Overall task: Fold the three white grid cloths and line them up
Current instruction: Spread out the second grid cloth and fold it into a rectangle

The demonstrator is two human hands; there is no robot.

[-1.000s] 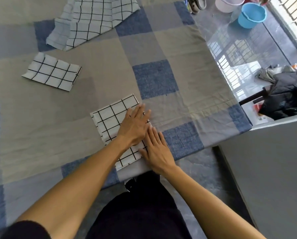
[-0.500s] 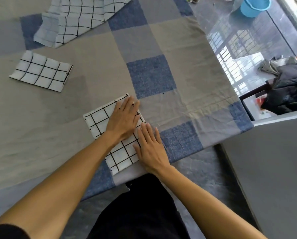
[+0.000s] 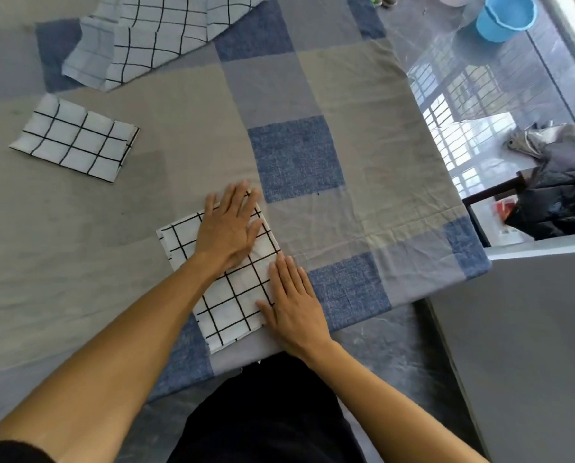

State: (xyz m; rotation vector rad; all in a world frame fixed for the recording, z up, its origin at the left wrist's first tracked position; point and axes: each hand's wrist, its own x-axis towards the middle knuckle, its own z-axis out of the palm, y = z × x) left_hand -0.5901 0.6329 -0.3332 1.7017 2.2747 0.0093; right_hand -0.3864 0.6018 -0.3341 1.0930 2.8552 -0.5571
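Observation:
A folded white grid cloth (image 3: 232, 302) lies near the front edge of the table. My left hand (image 3: 229, 228) presses flat on its far half, fingers spread straight. My right hand (image 3: 293, 305) lies flat along its right edge, thumb on the cloth. A second folded grid cloth (image 3: 75, 138) rests apart at the far left. A third grid cloth (image 3: 152, 38) lies unfolded and rumpled at the back.
A blue and grey checked sheet (image 3: 346, 145) covers the table; its right edge drops to a glossy floor. A blue bucket (image 3: 506, 16) stands far right. Dark clothing (image 3: 560, 198) is heaped at the right, and a grey surface (image 3: 530, 345) sits near right.
Both hands slid a little over the near cloth; the left hand moved toward its far edge, the right along its right edge. The other two cloths stayed put.

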